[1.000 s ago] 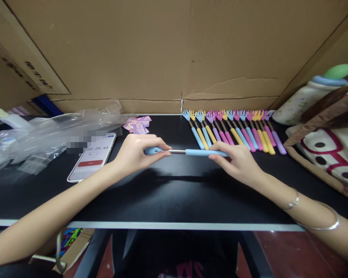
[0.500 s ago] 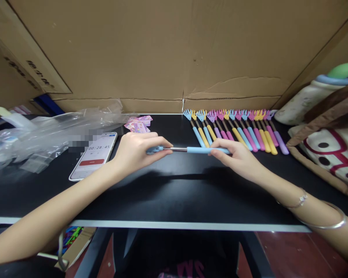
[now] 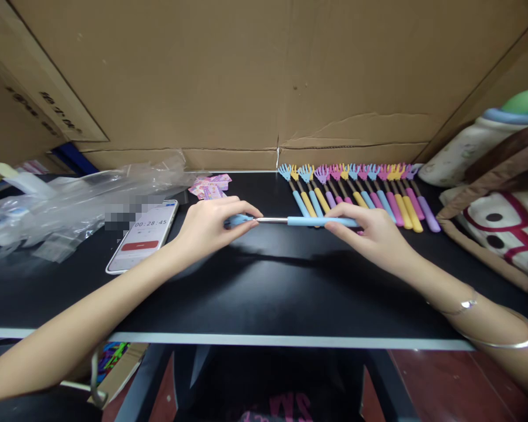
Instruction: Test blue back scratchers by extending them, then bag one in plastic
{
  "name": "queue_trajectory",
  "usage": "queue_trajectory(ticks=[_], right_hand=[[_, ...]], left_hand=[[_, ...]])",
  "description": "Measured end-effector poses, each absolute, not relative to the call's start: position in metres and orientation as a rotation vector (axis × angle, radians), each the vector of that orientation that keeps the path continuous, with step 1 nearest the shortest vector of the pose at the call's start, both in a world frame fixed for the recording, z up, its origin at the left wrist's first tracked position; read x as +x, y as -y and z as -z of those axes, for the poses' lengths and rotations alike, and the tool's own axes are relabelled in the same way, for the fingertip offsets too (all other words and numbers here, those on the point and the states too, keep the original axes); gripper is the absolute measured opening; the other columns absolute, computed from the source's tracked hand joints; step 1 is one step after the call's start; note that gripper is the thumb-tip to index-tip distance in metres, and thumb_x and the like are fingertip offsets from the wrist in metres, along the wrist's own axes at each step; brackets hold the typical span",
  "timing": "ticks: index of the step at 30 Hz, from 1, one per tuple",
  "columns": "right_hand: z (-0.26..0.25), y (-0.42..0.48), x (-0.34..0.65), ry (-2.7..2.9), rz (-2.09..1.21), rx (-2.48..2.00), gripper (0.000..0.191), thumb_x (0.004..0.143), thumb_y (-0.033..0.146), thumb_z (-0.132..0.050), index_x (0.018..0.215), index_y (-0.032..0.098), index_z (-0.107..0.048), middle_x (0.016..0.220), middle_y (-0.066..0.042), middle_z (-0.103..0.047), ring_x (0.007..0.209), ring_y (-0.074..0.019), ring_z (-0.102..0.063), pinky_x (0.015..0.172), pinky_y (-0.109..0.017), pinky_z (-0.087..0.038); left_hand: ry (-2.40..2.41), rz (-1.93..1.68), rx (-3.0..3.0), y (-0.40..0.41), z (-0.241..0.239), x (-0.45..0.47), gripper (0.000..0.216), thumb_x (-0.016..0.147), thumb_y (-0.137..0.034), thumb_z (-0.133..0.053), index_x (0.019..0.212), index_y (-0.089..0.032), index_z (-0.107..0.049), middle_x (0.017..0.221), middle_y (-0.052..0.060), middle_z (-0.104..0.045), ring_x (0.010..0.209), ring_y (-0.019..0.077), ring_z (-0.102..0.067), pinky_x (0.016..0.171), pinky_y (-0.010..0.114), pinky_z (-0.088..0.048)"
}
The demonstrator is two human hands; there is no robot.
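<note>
The left hand pinches the claw head of a blue back scratcher, and the right hand is closed around the far end of its handle. It is held level just above the worktop. Over the last second both hands have carried it up and toward 1 o'clock. The handle now crosses the lower tips of the row of coloured scratchers lying at 1 o'clock. The bare metal stem looks slightly longer, though I cannot be sure. The phone at 9 o'clock has ticked on one second.
</note>
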State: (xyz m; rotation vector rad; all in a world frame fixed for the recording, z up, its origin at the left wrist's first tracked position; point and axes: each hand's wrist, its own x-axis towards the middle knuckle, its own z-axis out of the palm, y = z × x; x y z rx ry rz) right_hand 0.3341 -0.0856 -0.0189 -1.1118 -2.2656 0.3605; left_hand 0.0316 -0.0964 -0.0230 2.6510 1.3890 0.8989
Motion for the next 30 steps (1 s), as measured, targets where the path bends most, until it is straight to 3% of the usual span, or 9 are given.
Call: queue_trajectory(ticks=[6, 17, 22, 30], right_hand=[[0.021, 0.087, 0.334, 2.312, -0.219, -1.062, 0.028, 0.093, 0.044, -0.051, 0.081, 0.021, -0.061, 0.061, 0.002, -0.059, 0.045, -0.0083, -0.042, 0.049, -0.024, -0.031], [0.028, 0.090, 0.332, 2.360, -0.036, -1.099, 0.030, 0.093, 0.048, -0.050, 0.085, 0.022, -0.063, 0.057, 0.001, -0.060, 0.046, -0.0116, -0.049, 0.052, -0.026, -0.033], [0.033, 0.091, 0.330, 2.374, -0.013, -1.068, 0.028, 0.094, 0.046, -0.048, 0.093, 0.022, -0.062, 0.064, 0.000, -0.064, 0.047, -0.0115, -0.051, 0.052, -0.026, -0.033], [0.024, 0.087, 0.335, 2.388, 0.024, -1.096, 0.027, 0.094, 0.042, -0.047, 0.099, 0.022, -0.064, 0.076, -0.001, -0.069, 0.052, -0.0116, -0.053, 0.053, -0.025, -0.035]], left_hand=[[-1.341, -0.834, 2.562, 0.091, 0.026, 0.030, 0.024, 0.091, -0.044, -0.058, 0.092, -0.025, -0.072, 0.089, -0.003, -0.073, 0.081, 0.0140, -0.066, 0.071, 0.023, -0.042], [-1.341, -0.672, 3.051, 0.099, 0.033, 0.034, 0.026, 0.099, -0.038, -0.046, 0.103, -0.026, -0.068, 0.086, -0.003, -0.074, 0.070, 0.0122, -0.067, 0.052, 0.025, -0.030], [-1.394, -0.672, 3.219, 0.099, 0.031, 0.035, 0.025, 0.097, -0.030, -0.043, 0.092, -0.020, -0.065, 0.073, 0.001, -0.069, 0.065, 0.0158, -0.064, 0.054, 0.027, -0.032], [-1.439, -0.780, 3.230, 0.098, 0.028, 0.032, 0.025, 0.099, -0.031, -0.042, 0.097, -0.022, -0.066, 0.080, 0.001, -0.073, 0.067, 0.0153, -0.065, 0.053, 0.027, -0.032]])
